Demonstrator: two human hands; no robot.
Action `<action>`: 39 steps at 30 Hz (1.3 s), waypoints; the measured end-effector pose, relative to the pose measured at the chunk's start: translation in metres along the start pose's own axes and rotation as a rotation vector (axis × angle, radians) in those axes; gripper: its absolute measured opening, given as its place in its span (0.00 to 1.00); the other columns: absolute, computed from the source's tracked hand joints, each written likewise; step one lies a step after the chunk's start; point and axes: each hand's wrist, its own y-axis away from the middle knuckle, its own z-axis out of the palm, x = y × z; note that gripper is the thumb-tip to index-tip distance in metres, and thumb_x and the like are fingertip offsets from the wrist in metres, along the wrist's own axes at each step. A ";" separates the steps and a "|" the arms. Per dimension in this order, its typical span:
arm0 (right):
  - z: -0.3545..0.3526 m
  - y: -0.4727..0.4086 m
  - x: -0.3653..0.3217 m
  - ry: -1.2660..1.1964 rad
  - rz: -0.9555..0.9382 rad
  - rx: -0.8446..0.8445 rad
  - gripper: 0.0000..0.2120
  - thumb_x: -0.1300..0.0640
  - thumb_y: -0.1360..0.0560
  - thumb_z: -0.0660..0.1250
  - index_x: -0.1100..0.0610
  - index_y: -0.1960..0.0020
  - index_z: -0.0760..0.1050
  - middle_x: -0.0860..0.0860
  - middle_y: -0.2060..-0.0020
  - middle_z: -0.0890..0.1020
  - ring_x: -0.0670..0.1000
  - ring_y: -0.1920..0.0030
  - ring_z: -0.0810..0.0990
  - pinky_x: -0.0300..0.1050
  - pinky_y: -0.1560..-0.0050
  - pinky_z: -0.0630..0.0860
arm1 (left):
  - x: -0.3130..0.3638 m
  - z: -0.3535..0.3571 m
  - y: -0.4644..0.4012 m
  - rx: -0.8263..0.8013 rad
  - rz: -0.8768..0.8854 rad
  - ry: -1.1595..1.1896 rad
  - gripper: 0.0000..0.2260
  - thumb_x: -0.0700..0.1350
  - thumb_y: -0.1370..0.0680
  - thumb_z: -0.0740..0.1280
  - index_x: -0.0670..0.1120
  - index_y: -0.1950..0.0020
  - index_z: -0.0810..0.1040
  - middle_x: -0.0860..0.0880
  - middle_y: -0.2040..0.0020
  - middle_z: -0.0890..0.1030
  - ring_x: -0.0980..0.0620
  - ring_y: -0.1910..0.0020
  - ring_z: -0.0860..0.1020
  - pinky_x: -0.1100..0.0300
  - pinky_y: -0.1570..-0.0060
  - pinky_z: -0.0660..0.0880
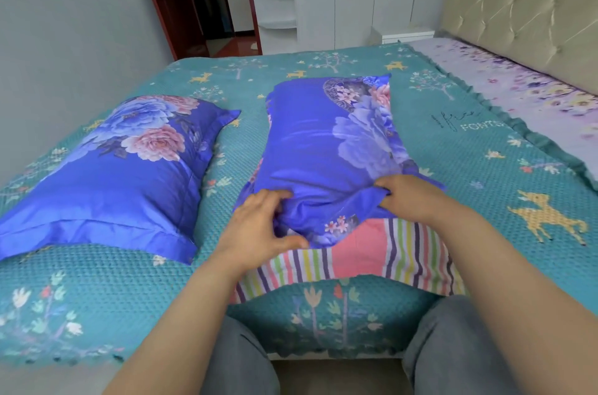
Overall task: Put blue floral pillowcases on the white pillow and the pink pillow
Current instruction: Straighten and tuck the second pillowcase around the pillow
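Hands hold the case [323, 142] edge: my left hand [259, 226] and right hand [411, 197] each pinch it. The pink pillow [365, 249] sticks out near me on the bed [485, 168]. I should pull evenly toward me. The left pillow [106, 174] looks done.

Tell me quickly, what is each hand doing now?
Left hand: grips the blue pillowcase hem.
Right hand: grips the same hem.

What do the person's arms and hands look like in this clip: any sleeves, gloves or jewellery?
Both forearms are bare to the frame's edge, with no sleeves in view. The left hand and right hand wear no gloves, and no rings, watch or bracelet show on the fingers or wrists. Grey trousers cover the legs below.
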 end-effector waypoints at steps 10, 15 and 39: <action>0.033 0.034 -0.007 -0.079 -0.025 0.384 0.08 0.56 0.25 0.64 0.56 0.48 0.78 0.56 0.53 0.82 0.58 0.50 0.79 0.47 0.56 0.71 | 0.041 -0.005 -0.011 0.316 -0.112 0.323 0.10 0.41 0.31 0.56 0.47 0.55 0.75 0.48 0.63 0.79 0.43 0.59 0.78 0.55 0.58 0.70; 0.053 0.034 -0.005 -0.104 -0.069 0.492 0.21 0.46 0.29 0.53 0.58 0.53 0.78 0.55 0.58 0.80 0.59 0.55 0.79 0.49 0.55 0.73 | 0.071 0.007 0.005 -0.069 0.002 -0.112 0.25 0.66 0.28 0.61 0.51 0.39 0.68 0.47 0.56 0.81 0.43 0.51 0.79 0.54 0.55 0.71; 0.045 0.088 -0.003 0.257 0.037 -0.097 0.17 0.49 0.26 0.65 0.56 0.42 0.68 0.54 0.47 0.78 0.57 0.46 0.77 0.44 0.60 0.66 | 0.024 0.047 -0.050 -0.159 -0.144 -0.313 0.40 0.53 0.27 0.66 0.59 0.24 0.44 0.47 0.22 0.51 0.41 0.28 0.59 0.44 0.36 0.67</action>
